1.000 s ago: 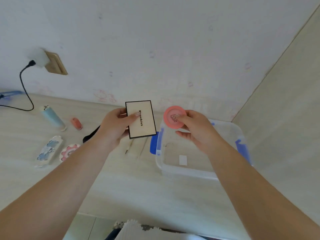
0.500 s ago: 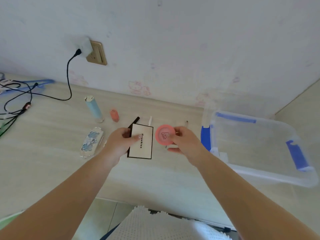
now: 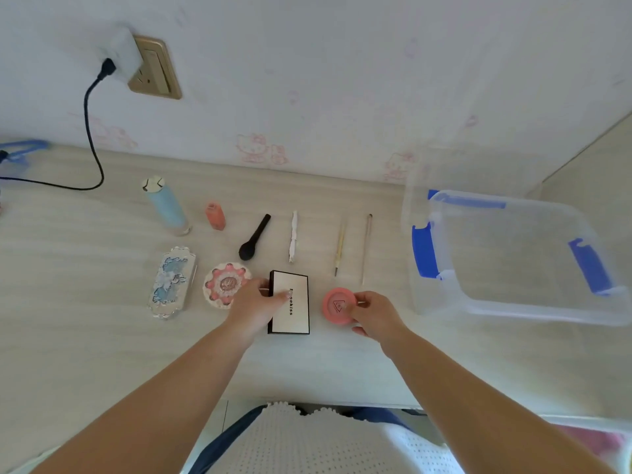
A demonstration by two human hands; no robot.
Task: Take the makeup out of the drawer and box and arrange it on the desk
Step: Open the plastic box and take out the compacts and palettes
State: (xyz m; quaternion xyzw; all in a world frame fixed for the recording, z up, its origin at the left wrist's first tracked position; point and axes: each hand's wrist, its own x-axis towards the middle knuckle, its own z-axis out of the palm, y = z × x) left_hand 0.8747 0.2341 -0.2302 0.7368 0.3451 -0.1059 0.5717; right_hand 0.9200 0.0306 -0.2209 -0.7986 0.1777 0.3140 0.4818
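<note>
Left hand (image 3: 254, 304) grips the white palette (image 3: 294, 307), right hand (image 3: 374, 314) pinches the pink compact (image 3: 337, 306), bare desk (image 3: 102, 336) nearer the front edge.

one head camera looks steeply down, close over the desk (image 3: 102, 336) toward the wall (image 3: 342, 63)

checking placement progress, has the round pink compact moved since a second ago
Yes. The round pink compact, held by the right hand, went from above the clear plastic box leftward to the desk beside it.
</note>
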